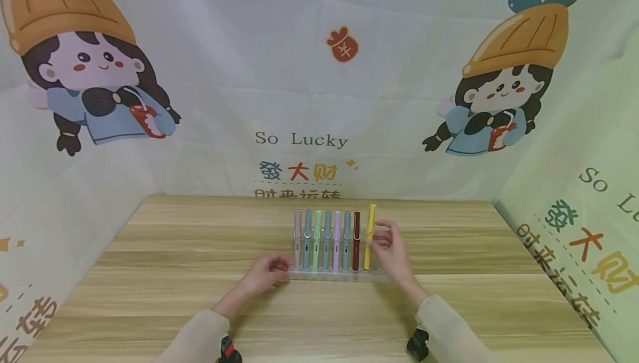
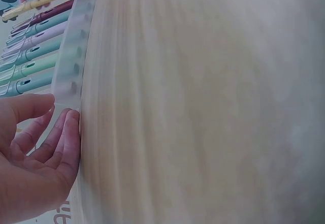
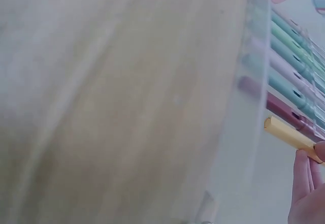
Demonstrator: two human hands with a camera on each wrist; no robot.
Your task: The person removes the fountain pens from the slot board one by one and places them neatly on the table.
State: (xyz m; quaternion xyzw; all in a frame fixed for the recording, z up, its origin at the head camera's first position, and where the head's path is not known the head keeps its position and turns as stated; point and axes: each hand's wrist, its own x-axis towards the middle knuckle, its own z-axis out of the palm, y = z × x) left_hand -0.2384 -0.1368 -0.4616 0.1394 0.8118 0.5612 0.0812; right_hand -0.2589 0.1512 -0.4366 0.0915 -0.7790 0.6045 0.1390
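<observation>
Creased printed cloth (image 1: 224, 46) fills the upper frame above a wood-grained surface (image 1: 199, 230). Lower centre, a clear plastic rack (image 1: 329, 276) carries seven slim, capped pens (image 1: 327, 232). The left grip (image 1: 269, 271) curls around the rack's left end; the right grip (image 1: 394, 249) pinches a slightly tilted yellow pen (image 1: 371, 223), right of centre, beside the dark red one (image 1: 356, 241).

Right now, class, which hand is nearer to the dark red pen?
Right hand: it holds the yellow pen just beside the dark red pen. The left hand is at the left end of the clear rack.

Tabletop (image 1: 319, 324) offers room before the rack (image 1: 339, 276); standing pens (image 1: 336, 243) bar the way.
</observation>
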